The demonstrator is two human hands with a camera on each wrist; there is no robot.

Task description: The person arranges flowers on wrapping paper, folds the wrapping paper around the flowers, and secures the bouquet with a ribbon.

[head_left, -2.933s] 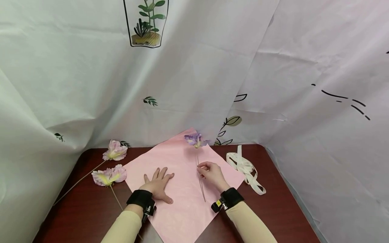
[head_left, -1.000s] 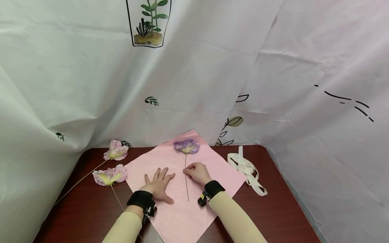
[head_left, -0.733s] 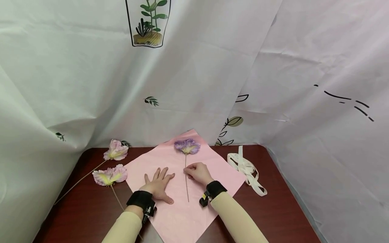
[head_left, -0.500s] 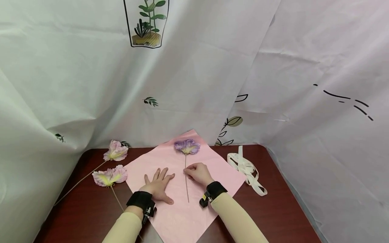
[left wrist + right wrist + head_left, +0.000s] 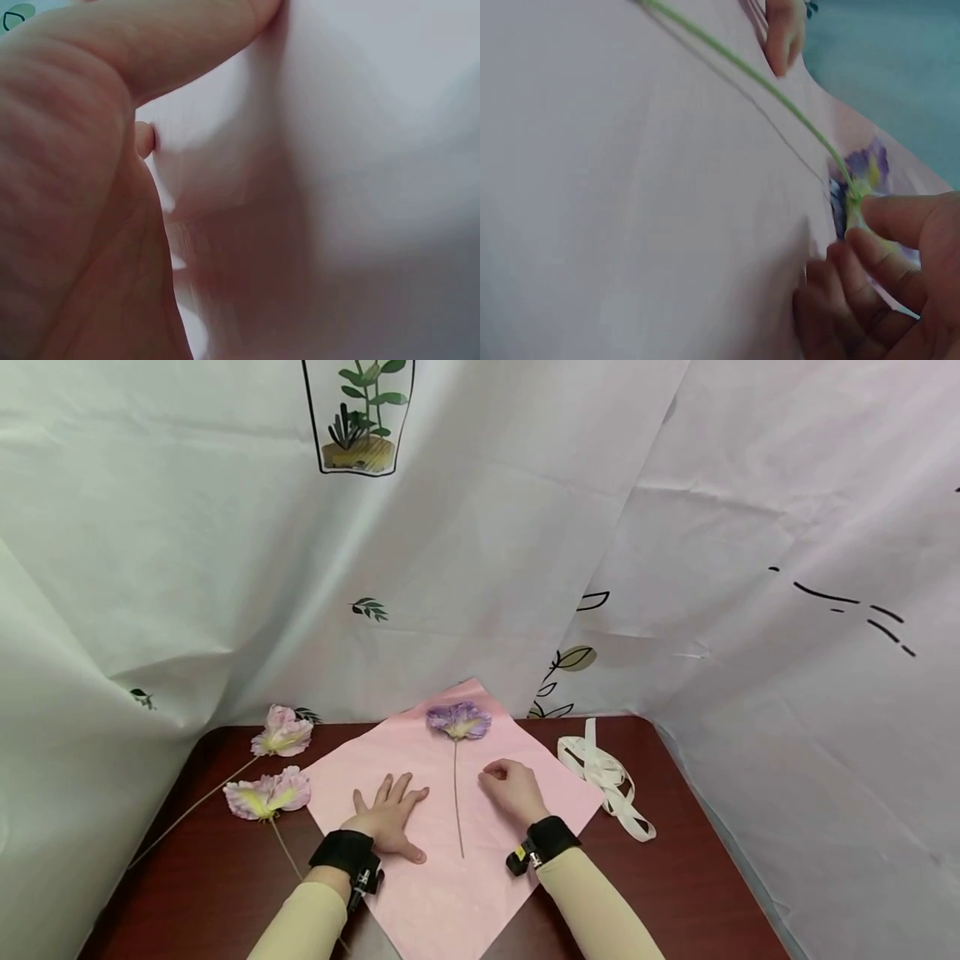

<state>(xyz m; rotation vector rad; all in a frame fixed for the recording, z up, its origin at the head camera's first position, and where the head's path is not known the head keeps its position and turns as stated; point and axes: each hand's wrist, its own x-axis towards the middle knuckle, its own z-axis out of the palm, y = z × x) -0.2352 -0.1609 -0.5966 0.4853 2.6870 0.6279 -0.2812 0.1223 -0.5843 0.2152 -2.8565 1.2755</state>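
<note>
A purple flower (image 5: 459, 721) with a long thin stem lies on a diamond-turned sheet of pink paper (image 5: 450, 910). My left hand (image 5: 386, 822) rests on the paper with its fingers spread, left of the stem. To the stem's right, my right hand (image 5: 513, 791) is apart from it, its fingers loosely bent and holding nothing. The right wrist view shows the green stem (image 5: 742, 67) running up to the bloom, which my thumb and fingers partly cover. In the left wrist view the palm and thumb (image 5: 165, 52) stand close over the paper.
Two pink-and-yellow flowers, one farther back (image 5: 282, 732) and one nearer (image 5: 266, 793), lie left of the paper on the dark red table (image 5: 217, 893). A loose heap of cream ribbon (image 5: 606, 777) lies at the right. White printed cloth (image 5: 480, 568) hangs behind.
My right hand brought the purple flower left and down onto the paper, then let go of its stem and drew off to the right. My left hand has stayed in place.
</note>
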